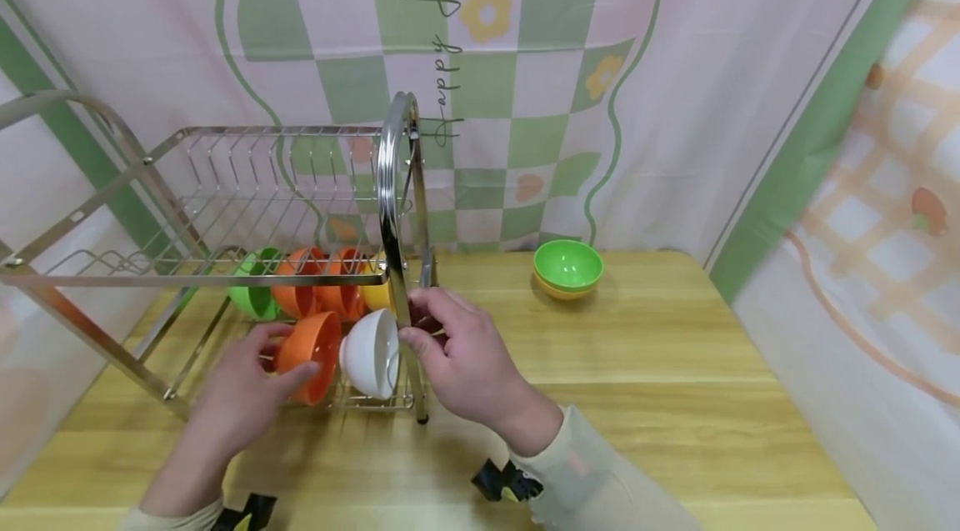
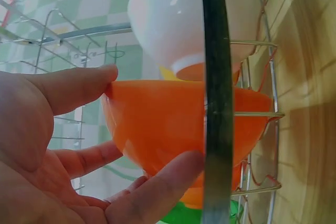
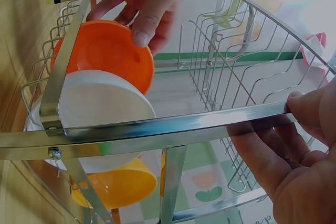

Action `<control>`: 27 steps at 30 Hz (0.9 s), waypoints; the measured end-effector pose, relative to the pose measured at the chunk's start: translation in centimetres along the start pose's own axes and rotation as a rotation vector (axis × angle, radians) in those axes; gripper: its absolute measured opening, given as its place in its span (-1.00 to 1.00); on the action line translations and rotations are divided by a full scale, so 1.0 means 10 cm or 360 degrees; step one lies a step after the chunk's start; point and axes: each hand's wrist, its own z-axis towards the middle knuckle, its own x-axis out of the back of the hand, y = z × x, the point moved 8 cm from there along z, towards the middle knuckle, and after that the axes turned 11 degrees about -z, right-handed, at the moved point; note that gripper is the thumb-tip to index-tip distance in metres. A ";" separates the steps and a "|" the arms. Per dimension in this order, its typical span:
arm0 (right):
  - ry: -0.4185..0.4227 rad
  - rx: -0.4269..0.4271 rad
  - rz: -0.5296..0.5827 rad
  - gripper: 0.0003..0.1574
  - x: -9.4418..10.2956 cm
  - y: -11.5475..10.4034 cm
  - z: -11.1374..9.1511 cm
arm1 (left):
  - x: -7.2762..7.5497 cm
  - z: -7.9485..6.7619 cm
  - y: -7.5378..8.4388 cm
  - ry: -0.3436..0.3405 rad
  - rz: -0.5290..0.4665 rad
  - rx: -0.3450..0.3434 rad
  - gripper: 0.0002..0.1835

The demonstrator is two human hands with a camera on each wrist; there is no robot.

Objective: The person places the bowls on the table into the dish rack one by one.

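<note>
An orange bowl (image 1: 302, 354), tipped on its side at the front of the metal dish rack's lower tier, is held by my left hand (image 1: 242, 388). In the left wrist view, the thumb is on the bowl's rim (image 2: 157, 85) and the fingers spread along its outside. Right beside it a white bowl (image 1: 363, 354) also stands on its side. My right hand (image 1: 471, 360) grips the right upright of the dish rack (image 1: 390, 189); the right wrist view has its thumb and fingers on opposite sides of the metal bar (image 3: 210, 121).
Behind the front bowls, a green bowl (image 1: 253, 298), two orange bowls and a yellow bowl (image 1: 377, 294) line the lower tier. The upper wire tier (image 1: 247, 222) hangs above them. To the right, a green bowl (image 1: 567, 264) sits stacked in a yellow one on the wooden table (image 1: 637, 414).
</note>
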 end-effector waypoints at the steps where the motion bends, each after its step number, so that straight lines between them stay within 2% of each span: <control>1: 0.0002 0.0003 -0.0004 -0.79 0.00 0.00 0.00 | -0.01 0.00 -0.01 -0.0007 -0.0007 0.0008 -0.23; 18: 0.0021 0.0024 -0.0010 -0.81 0.00 -0.01 0.00 | -0.09 0.04 -0.05 -0.0019 -0.0046 0.0046 -0.18; 27: 0.0013 0.0031 -0.0027 -0.81 -0.01 0.00 -0.01 | -0.11 0.04 -0.09 -0.0019 -0.0017 0.0064 -0.18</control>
